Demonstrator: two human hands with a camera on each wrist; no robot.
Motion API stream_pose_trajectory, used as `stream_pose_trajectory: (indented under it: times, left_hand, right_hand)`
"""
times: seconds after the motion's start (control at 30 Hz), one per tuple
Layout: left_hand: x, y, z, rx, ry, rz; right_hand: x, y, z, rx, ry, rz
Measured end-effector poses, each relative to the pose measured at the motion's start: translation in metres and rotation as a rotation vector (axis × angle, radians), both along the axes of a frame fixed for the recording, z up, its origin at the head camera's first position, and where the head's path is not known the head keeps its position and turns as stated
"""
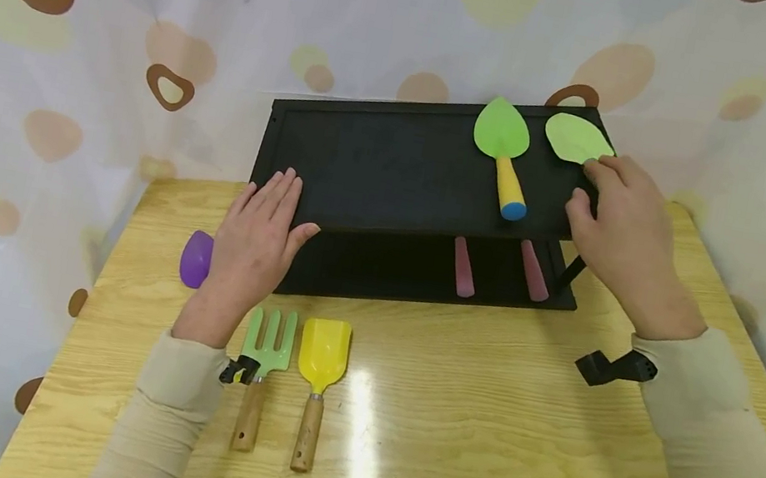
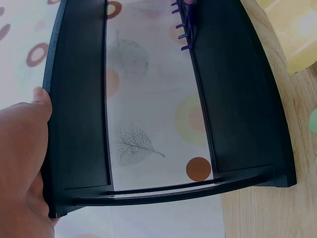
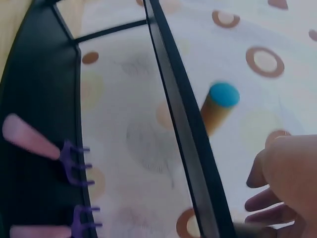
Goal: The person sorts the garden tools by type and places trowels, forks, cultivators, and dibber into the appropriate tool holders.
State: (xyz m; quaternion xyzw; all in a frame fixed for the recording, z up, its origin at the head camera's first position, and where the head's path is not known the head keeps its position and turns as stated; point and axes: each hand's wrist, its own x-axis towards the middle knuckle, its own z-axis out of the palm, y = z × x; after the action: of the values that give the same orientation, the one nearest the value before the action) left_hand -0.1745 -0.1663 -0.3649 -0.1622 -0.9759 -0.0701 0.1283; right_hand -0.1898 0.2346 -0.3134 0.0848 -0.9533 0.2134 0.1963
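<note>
Flat against the left front part of the black rack's top shelf (image 1: 380,162) rests my left hand (image 1: 254,238), fingers straight and thumb spread along the edge. In the left wrist view the hand (image 2: 22,148) lies at the rack's side. My right hand (image 1: 628,229) is over the shelf's right end, fingertips at the neck of a light green trowel (image 1: 575,138); its handle is hidden. Thumb and fingers stand apart there and in the right wrist view, where the hand (image 3: 292,183) is beside the shelf edge. A green trowel with a yellow handle (image 1: 509,184) lies to its left.
Two pink-handled tools (image 1: 464,268) (image 1: 534,273) lie on the lower shelf; the right wrist view shows purple fork heads (image 3: 72,161). On the table (image 1: 459,421) are a green fork (image 1: 250,411), a yellow shovel (image 1: 323,352) and a purple item (image 1: 195,258) beside my left hand.
</note>
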Motion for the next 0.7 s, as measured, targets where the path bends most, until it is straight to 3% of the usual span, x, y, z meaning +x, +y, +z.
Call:
stream_pose_trajectory:
  times: [0.13, 0.47, 0.7]
  left_hand:
    - [0.0009, -0.0003, -0.0009, 0.002, -0.011, 0.000]
    - [-0.0004, 0.0002, 0.0006, -0.002, -0.017, 0.004]
    - [0.0000, -0.0009, 0.0008, 0.009, -0.003, 0.002]
  right_hand:
    - [0.0000, 0.0097, -0.0057, -0.006, -0.062, -0.019]
    - [-0.0013, 0.0073, -0.0097, -0.062, 0.025, 0.046]
    - [-0.0040, 0.0055, -0.0104, -0.098, 0.026, 0.046]
